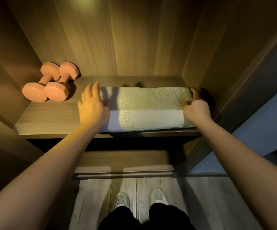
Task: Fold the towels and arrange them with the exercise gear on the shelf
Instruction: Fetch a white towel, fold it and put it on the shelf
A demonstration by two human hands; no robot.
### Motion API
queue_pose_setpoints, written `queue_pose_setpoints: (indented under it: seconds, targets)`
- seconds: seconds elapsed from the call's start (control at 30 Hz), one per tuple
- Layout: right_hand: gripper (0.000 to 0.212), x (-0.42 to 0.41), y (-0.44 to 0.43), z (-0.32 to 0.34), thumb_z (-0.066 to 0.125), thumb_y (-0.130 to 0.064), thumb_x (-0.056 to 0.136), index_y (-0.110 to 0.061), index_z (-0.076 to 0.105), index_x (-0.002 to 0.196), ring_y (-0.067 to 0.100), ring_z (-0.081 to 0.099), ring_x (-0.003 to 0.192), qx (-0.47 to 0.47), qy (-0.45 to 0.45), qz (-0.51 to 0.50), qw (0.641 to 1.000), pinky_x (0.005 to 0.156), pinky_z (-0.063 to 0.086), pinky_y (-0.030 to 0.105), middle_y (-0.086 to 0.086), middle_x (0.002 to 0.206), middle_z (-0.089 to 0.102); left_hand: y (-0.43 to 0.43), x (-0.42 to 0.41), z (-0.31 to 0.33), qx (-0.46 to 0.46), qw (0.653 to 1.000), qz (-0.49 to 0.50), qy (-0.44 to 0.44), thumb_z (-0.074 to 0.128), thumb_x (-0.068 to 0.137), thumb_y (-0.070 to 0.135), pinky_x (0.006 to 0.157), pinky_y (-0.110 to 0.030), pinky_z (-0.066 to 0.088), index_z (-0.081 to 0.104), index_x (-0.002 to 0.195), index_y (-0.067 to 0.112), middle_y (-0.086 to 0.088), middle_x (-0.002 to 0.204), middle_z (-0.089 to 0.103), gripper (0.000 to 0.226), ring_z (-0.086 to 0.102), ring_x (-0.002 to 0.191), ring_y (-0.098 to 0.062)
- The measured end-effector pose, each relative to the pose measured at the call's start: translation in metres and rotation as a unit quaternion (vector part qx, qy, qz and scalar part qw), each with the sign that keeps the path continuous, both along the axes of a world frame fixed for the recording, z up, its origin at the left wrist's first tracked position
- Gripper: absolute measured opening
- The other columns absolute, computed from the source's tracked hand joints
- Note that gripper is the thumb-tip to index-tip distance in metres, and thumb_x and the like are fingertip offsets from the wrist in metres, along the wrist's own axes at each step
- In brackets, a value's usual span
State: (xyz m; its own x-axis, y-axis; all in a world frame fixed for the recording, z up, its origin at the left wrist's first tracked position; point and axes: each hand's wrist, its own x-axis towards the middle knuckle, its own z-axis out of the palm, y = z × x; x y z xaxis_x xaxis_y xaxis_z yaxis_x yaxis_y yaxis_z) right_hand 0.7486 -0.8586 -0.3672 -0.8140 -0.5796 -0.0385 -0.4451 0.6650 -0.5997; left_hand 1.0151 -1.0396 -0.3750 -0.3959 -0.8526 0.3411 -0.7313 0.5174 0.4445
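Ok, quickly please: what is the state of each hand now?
Left hand: open, fingers straight, at the left end of the folded pale terry towel.
Right hand: closed, gripping the towel's right end.

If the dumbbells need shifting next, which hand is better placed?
Probably the left hand: it lies open at the left end of the towel, nearest the dumbbells. The right hand grips the towel at its far end.

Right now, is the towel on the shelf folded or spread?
Folded: the towel lies as a thick rectangle on the shelf; left hand lies flat at one end, right hand grips the other.
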Motion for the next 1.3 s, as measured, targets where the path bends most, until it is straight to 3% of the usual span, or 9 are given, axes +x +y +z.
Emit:
queue_pose_setpoints:
  seconds: [0.03,0.1,0.17,0.27,0.43,0.6,0.83,1.03,1.3]
  targets:
    - [0.058,0.007,-0.006,0.005,0.043,-0.032,0.101,-0.019,0.020,0.153,0.026,0.064,0.090,0.021,0.037,0.037,0.998,0.070,0.053,0.037,0.012,0.114,0.064,0.004,-0.007,0.006,-0.058,0.997,-0.046,-0.038,0.057,0.087,0.022,0.113,-0.055,0.024,0.023,0.153,0.016,-0.013,0.159,0.023,0.074,0.021,0.146,-0.032]
    - [0.062,0.023,-0.022,0.007,0.032,-0.041,0.102,-0.036,-0.002,0.154,0.029,0.056,0.119,0.054,0.102,0.141,0.983,0.089,0.051,0.044,0.014,0.151,0.039,0.015,-0.025,0.013,-0.128,0.982,-0.109,-0.085,0.044,0.093,0.037,0.118,-0.055,0.013,0.018,0.155,0.019,-0.011,0.163,0.012,0.070,0.008,0.151,-0.028]
    - [0.059,0.040,-0.036,0.001,0.023,-0.046,0.102,-0.046,-0.009,0.151,0.022,0.009,0.150,0.079,0.151,0.236,0.957,0.119,0.014,0.053,-0.009,0.164,-0.007,0.026,-0.040,0.011,-0.119,0.976,-0.137,-0.120,0.030,0.097,0.044,0.119,-0.055,0.003,0.012,0.157,0.023,-0.008,0.165,0.002,0.066,-0.002,0.151,-0.026]
    - [0.054,0.049,-0.042,-0.018,0.017,-0.050,0.101,-0.048,-0.001,0.152,0.012,-0.011,0.150,0.128,0.161,0.261,0.943,0.117,-0.013,0.047,-0.020,0.162,-0.009,0.037,-0.044,-0.009,-0.037,0.967,-0.154,-0.200,0.019,0.101,0.050,0.120,-0.055,0.000,0.006,0.157,0.027,-0.007,0.165,-0.002,0.062,-0.005,0.151,-0.025]
    - [0.058,0.040,-0.036,-0.020,0.013,-0.061,0.097,-0.049,-0.004,0.151,0.016,-0.012,0.150,0.144,0.163,0.287,0.933,0.118,-0.011,0.048,-0.017,0.162,-0.010,0.029,-0.028,-0.012,-0.018,0.949,-0.204,-0.241,0.012,0.093,0.068,0.120,-0.054,0.000,-0.002,0.157,0.026,-0.009,0.164,-0.006,0.077,-0.008,0.151,-0.027]
    - [0.094,0.039,-0.003,-0.021,0.026,-0.084,0.079,-0.040,-0.015,0.151,0.029,-0.006,0.150,0.149,0.285,0.347,0.881,0.117,0.004,0.060,-0.001,0.164,-0.011,0.023,0.000,-0.024,-0.139,0.894,-0.252,-0.344,0.033,0.084,0.078,0.120,-0.055,0.005,-0.015,0.154,0.019,-0.017,0.162,-0.012,0.103,-0.006,0.150,-0.035]
    - [0.097,0.010,-0.033,-0.017,0.053,-0.051,0.090,-0.034,-0.021,0.151,0.034,-0.020,0.147,0.234,0.263,0.290,0.890,0.117,-0.007,0.057,0.000,0.160,-0.025,-0.004,-0.060,-0.017,-0.108,0.892,-0.237,-0.368,0.037,0.091,0.070,0.120,-0.054,-0.002,-0.024,0.151,0.023,-0.013,0.161,-0.022,0.098,-0.016,0.149,-0.031]
    - [0.101,-0.018,-0.076,-0.020,0.060,-0.010,0.089,-0.039,-0.013,0.152,0.041,-0.017,0.147,0.201,0.243,0.231,0.920,0.111,-0.005,0.068,-0.001,0.162,-0.020,-0.024,-0.101,-0.015,-0.070,0.932,-0.188,-0.302,0.047,0.094,0.060,0.119,-0.058,0.000,-0.011,0.155,0.025,-0.014,0.163,-0.011,0.091,-0.009,0.150,-0.034]
    - [0.104,-0.056,-0.118,-0.030,0.063,-0.008,0.087,-0.044,-0.010,0.151,0.043,-0.018,0.146,0.161,0.257,0.232,0.924,0.108,-0.009,0.071,0.003,0.163,-0.016,-0.057,-0.129,-0.016,-0.070,0.939,-0.190,-0.279,0.053,0.092,0.052,0.118,-0.060,0.001,-0.006,0.156,0.020,-0.017,0.162,-0.006,0.092,-0.005,0.149,-0.036]
